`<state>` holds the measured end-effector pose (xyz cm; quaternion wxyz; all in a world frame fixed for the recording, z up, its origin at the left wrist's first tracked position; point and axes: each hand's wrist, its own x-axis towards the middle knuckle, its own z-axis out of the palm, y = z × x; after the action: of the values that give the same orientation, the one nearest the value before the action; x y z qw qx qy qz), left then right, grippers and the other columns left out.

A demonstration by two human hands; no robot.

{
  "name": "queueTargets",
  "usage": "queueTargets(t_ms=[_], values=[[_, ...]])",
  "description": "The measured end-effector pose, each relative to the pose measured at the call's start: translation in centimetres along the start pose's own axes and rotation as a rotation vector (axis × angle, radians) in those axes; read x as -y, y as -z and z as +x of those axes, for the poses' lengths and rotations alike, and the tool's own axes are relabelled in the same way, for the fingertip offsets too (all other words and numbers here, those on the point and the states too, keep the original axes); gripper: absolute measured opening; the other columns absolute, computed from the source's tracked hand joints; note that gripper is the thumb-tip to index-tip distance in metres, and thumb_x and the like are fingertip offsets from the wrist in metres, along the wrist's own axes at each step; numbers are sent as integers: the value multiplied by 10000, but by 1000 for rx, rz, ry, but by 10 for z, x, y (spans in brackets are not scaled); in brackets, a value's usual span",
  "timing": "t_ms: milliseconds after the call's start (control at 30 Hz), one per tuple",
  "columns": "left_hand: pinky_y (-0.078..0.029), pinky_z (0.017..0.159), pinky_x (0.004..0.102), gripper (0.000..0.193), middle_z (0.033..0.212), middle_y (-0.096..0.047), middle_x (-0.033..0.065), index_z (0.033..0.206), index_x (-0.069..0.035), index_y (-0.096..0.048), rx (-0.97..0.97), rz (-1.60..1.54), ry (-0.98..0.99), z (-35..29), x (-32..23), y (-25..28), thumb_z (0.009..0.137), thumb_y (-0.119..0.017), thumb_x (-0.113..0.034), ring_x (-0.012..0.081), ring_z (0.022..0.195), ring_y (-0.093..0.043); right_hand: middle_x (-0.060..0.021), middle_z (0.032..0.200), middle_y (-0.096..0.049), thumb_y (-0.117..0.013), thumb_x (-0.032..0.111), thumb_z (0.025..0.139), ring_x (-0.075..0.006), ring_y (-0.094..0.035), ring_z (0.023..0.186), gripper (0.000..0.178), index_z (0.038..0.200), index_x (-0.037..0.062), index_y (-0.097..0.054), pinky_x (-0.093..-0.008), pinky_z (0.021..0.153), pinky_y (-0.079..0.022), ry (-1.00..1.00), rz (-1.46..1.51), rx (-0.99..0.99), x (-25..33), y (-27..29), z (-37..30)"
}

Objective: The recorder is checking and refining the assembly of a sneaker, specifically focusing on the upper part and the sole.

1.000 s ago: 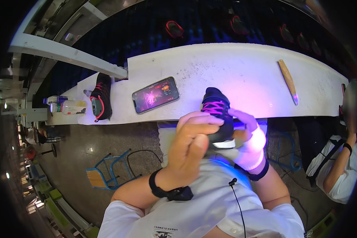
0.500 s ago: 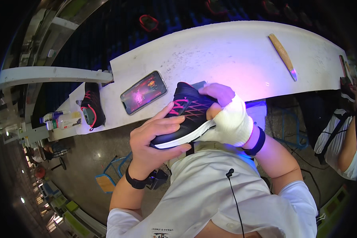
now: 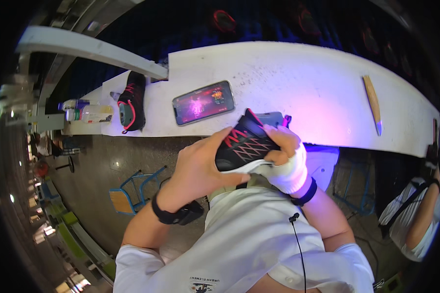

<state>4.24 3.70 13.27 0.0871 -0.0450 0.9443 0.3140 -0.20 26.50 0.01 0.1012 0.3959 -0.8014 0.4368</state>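
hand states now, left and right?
Left hand: closed on the black shoe, gripping its heel end.
Right hand: closed on the same shoe.

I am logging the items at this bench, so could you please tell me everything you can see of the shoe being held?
The shoe is a black sports shoe with red criss-cross lines on its side, a red-trimmed collar and a white sole edge. The upper looks like fabric. It is held tilted above the near edge of the white bench, clear of it. The left hand wraps one end and the sole; the right hand, wrapped in white, grasps the other end.
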Motion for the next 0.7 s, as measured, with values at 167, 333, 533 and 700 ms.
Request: queueTargets(t_ms=[167,333,533,700], values=[[-566,1038,410,720,1368,-701,171,1444,-56,-623,44,-307,-396,6,-29,-9,762,-855,-47,307,1193,-717,-251,1402,-606,-959,188,739,-395,-597,1319,631,1241,104,-585,-491,1111,-481,-141,180,-451,16,50,-4],[-480,1145,494,744,1527,-557,238,1507,48,-508,-81,-380,-818,21,-43,-105,815,-774,-16,443,1448,-502,-235,1217,-722,-898,491,763,-422,-714,1156,881,1451,83,-529,-613,1114,-486,-25,321,-237,22,122,-3],[-531,900,452,566,1166,-646,170,1217,-9,-623,-246,-569,-661,13,-24,-131,725,-885,-112,376,1032,-628,-228,1159,-732,-927,478,710,-406,-731,1109,766,1243,26,-615,-582,1065,-539,-39,215,-206,37,112,-6],[-487,748,425,477,948,-552,119,1004,-55,-548,-319,-751,-646,14,-41,-130,698,-912,-92,325,860,-578,-211,1163,-732,-938,440,702,-405,-725,1126,742,1227,32,-609,-551,1044,-548,-69,177,-124,48,114,12]])
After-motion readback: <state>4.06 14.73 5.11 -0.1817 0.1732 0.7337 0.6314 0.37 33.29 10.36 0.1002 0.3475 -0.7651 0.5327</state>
